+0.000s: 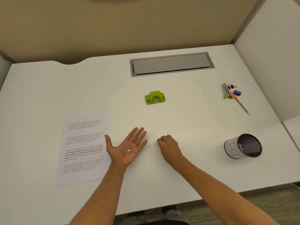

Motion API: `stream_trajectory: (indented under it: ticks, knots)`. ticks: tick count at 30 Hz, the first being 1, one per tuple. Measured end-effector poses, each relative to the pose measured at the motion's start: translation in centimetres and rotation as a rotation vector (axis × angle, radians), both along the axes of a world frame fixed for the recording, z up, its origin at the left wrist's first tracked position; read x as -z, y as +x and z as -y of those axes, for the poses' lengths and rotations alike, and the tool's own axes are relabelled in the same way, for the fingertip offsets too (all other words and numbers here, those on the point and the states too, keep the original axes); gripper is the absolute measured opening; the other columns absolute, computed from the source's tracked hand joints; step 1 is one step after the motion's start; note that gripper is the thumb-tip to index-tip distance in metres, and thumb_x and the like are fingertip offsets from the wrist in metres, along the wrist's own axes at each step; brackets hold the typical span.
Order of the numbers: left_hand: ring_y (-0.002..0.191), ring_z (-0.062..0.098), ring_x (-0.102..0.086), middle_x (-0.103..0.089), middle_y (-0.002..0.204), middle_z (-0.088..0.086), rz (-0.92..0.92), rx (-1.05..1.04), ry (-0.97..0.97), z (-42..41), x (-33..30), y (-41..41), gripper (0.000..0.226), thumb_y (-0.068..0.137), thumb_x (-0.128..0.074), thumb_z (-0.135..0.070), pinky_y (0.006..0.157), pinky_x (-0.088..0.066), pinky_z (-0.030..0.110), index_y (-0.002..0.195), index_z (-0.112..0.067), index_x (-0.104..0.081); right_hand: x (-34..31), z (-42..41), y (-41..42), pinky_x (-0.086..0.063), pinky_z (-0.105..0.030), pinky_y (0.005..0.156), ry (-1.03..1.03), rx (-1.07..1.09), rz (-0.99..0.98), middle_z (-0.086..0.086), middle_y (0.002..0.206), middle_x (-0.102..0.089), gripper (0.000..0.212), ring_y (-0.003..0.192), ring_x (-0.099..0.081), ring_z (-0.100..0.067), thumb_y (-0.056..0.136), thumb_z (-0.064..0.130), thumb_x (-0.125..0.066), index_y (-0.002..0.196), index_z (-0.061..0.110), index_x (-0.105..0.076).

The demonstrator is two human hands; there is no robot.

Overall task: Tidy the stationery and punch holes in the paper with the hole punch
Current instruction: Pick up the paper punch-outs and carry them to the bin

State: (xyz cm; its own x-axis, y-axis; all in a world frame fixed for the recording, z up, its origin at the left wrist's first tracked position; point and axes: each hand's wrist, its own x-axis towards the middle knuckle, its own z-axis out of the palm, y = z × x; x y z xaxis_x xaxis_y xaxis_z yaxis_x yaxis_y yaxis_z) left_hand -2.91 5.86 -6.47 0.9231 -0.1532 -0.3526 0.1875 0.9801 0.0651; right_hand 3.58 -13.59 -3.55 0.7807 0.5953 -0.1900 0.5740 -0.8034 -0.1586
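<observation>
A green hole punch (155,97) stands mid-desk, well beyond both hands. A printed sheet of paper (83,148) lies flat at the left. My left hand (127,146) rests palm up beside the paper, fingers spread, with a few small white paper bits (128,150) lying in the palm. My right hand (168,147) is palm down on the desk, its fingertips pinched together against the surface; anything between them is too small to see. At the far right lie a stapler (226,91), black binder clips (232,86), a blue sharpener (237,92) and a pencil (241,105).
A black mesh pen cup (243,146) with a paper label stands tilted at the right front. A grey cable hatch (172,64) is set into the white desk (186,114) at the back. Partition walls close off the back and right. The desk's front edge runs below my forearms.
</observation>
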Motion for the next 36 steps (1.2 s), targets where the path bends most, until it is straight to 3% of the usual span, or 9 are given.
stream_trajectory:
  ticks: [3,5,8,14,19,25,30,33,36]
  knots:
    - [0.146,0.043,-0.03,-0.031,0.157,0.026,0.009,0.032,-0.013,0.6,0.3,-0.1,0.123,0.064,-0.063,-0.083,0.121,-0.015,0.061,0.15,0.001,-0.033,0.6,0.5,0.7,-0.036,-0.029,0.05,0.178,0.161,-0.045,-0.007,0.068,-0.065,0.015,0.065,-0.057,-0.027,0.071,-0.009,-0.061,0.072,0.006,-0.064]
    - [0.146,0.042,-0.029,-0.031,0.157,0.026,0.008,0.04,-0.013,0.9,0.4,0.1,0.124,0.063,-0.063,-0.084,0.121,-0.014,0.06,0.15,0.0,-0.033,0.6,0.8,1.3,-0.053,-0.031,0.071,0.42,0.448,-0.187,-0.005,0.084,-0.075,0.021,0.077,-0.067,-0.022,0.087,-0.001,-0.055,0.088,0.007,-0.075]
    - [0.147,0.042,-0.029,-0.03,0.157,0.026,0.007,0.049,-0.013,1.8,0.2,0.7,0.124,0.064,-0.063,-0.084,0.121,-0.014,0.059,0.151,-0.001,-0.032,-1.4,0.4,1.6,-0.058,-0.024,0.078,0.758,0.732,-0.424,-0.001,0.082,-0.077,0.015,0.076,-0.072,-0.011,0.085,0.005,-0.066,0.09,0.012,-0.078]
    - [0.149,0.04,-0.023,-0.025,0.159,0.026,0.08,0.132,-0.025,4.4,-1.4,2.2,0.128,0.064,-0.058,-0.088,0.124,-0.014,0.051,0.151,0.001,-0.028,-5.9,-2.8,-0.2,-0.045,0.001,0.067,0.689,0.326,-0.457,0.001,0.086,-0.076,0.023,0.069,-0.063,0.004,0.085,0.002,-0.061,0.096,0.015,-0.077]
    - [0.151,0.039,-0.016,-0.018,0.163,0.022,0.181,0.188,-0.035,5.0,-1.8,2.9,0.128,0.068,-0.052,-0.09,0.125,-0.003,0.051,0.153,0.001,-0.023,-6.7,-2.6,-0.3,-0.054,-0.02,0.076,0.608,0.177,-0.387,-0.002,0.093,-0.075,0.031,0.083,-0.068,-0.01,0.084,-0.003,-0.055,0.101,0.014,-0.074]
    - [0.151,0.037,-0.019,-0.021,0.162,0.022,0.184,0.172,-0.058,5.1,-1.9,3.2,0.126,0.068,-0.055,-0.088,0.126,-0.008,0.048,0.152,0.003,-0.025,-6.9,-1.0,0.7,-0.047,-0.008,0.063,0.78,0.235,-0.341,0.01,0.072,-0.068,0.021,0.068,-0.064,0.001,0.069,0.004,-0.072,0.076,0.023,-0.066]
    - [0.149,0.04,-0.025,-0.028,0.159,0.024,0.188,0.082,-0.091,4.6,-1.9,2.9,0.122,0.071,-0.058,-0.083,0.121,-0.021,0.055,0.151,0.003,-0.026,-5.9,1.3,2.1,-0.06,-0.024,0.074,1.017,0.365,-0.295,0.009,0.094,-0.071,0.018,0.091,-0.069,-0.007,0.078,0.013,-0.076,0.093,0.023,-0.07]
    - [0.148,0.042,-0.025,-0.027,0.159,0.025,0.164,0.001,-0.062,3.1,-1.7,2.6,0.12,0.071,-0.06,-0.08,0.121,-0.014,0.06,0.15,0.003,-0.028,-2.8,5.1,2.1,-0.048,-0.033,0.103,0.723,0.452,-0.113,0.0,0.13,-0.064,0.038,0.124,-0.057,-0.015,0.09,0.036,-0.069,0.122,0.015,-0.065]
    - [0.147,0.043,-0.028,-0.03,0.158,0.024,0.139,-0.07,-0.023,1.6,-1.2,2.5,0.119,0.07,-0.062,-0.078,0.12,-0.015,0.062,0.151,0.002,-0.029,1.2,8.0,-0.6,-0.018,-0.05,0.121,0.104,0.246,-0.14,-0.01,0.164,-0.016,0.076,0.152,-0.011,-0.027,0.098,0.058,-0.037,0.153,0.007,-0.028]
